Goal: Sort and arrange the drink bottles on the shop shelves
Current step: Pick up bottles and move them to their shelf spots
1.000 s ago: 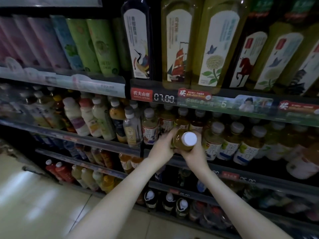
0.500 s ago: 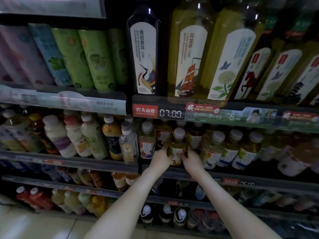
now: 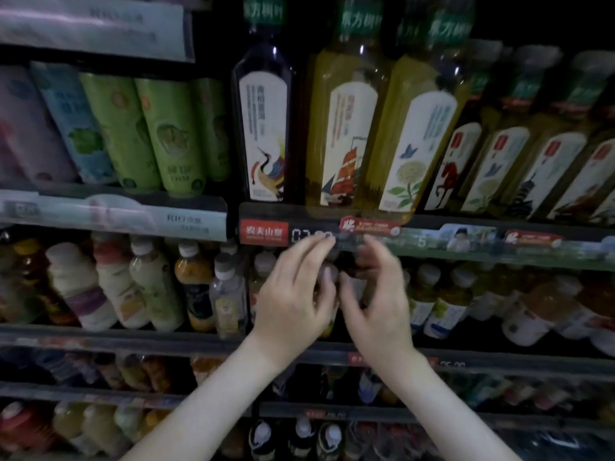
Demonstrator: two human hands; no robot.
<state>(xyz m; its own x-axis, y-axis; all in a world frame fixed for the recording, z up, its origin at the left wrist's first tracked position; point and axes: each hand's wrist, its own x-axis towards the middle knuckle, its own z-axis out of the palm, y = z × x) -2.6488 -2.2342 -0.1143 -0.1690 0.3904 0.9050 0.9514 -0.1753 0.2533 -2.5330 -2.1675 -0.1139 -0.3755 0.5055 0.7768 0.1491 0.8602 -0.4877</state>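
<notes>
Left hand (image 3: 293,294): fingers spread, gripping nothing.
Right hand (image 3: 376,301): 3 o'clock of left, fingers curved, blurred; grip unclear.
Drink bottles (image 3: 442,301): upright on the middle shelf (image 3: 133,337), behind both hands.
Price strip (image 3: 432,241): 12 o'clock.
Light: dim.

Upper shelf (image 3: 416,242): tall tea bottles (image 3: 346,128) upright on the right, slim cans (image 3: 166,134) on the left. Middle shelf (image 3: 133,337): small capped bottles (image 3: 149,287) in rows. Lower shelves (image 3: 100,392): more bottles, dim and blurred.
</notes>
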